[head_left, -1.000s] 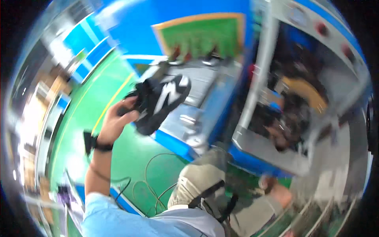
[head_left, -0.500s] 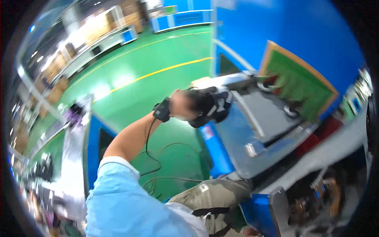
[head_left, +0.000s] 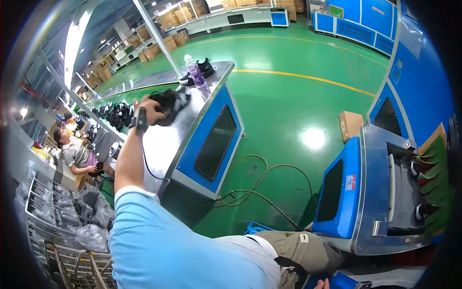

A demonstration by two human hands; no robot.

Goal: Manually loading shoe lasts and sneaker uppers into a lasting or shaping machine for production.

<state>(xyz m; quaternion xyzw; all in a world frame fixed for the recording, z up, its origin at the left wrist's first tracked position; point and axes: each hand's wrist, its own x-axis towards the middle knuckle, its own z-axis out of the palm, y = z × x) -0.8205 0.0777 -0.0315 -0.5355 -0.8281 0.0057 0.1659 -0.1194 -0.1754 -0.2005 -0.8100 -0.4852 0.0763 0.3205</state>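
Note:
My left hand (head_left: 151, 111) reaches out over the metal-topped bench, its fingers closed around a black shoe (head_left: 172, 105) with a lighter grey part. The shoe is smeared by motion, and I cannot tell whether a second one is held with it. A black device with a cable is strapped at my left wrist. Just beyond the shoe, a clear bottle with purple liquid (head_left: 196, 74) and black shoes with white soles (head_left: 207, 69) stand on the bench (head_left: 163, 139). My right hand (head_left: 321, 284) shows only its fingertips at the lower edge, beside my trousers.
Many black shoes (head_left: 118, 115) lie along a line at the left, where a seated person (head_left: 77, 151) works. A blue machine (head_left: 358, 192) with a metal frame stands right, shoes (head_left: 423, 212) behind its green flaps. Hoses (head_left: 260, 180) cross the floor near a cardboard box (head_left: 351, 125).
My view has turned left. My left hand has carried the black shoe from beside the blue machine to above the metal-topped bench. The right hand stays low.

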